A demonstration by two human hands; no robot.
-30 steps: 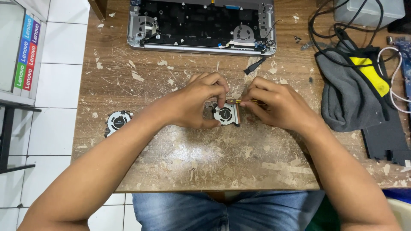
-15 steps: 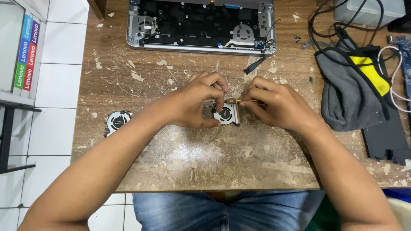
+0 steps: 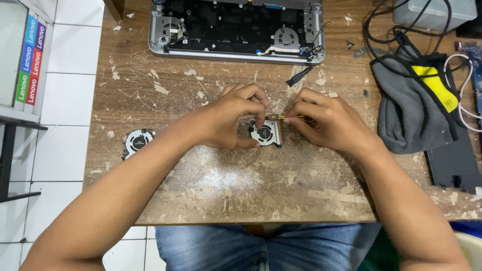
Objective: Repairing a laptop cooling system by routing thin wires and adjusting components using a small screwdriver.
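Note:
A small laptop cooling fan (image 3: 265,133) lies flat on the worn wooden table (image 3: 251,185), in the middle. My left hand (image 3: 228,120) grips the fan from its left side, fingers curled over its top edge. My right hand (image 3: 326,123) pinches a thin yellow-tipped tool (image 3: 287,117) whose tip touches the fan's upper right corner. A second fan (image 3: 137,141) rests alone near the table's left edge.
An opened laptop chassis (image 3: 236,27) with exposed internals sits at the back. A grey and yellow cloth pouch (image 3: 416,95) and black cables (image 3: 391,30) lie at the right, with a dark panel (image 3: 454,165) below them. A small black part (image 3: 300,76) lies near the laptop.

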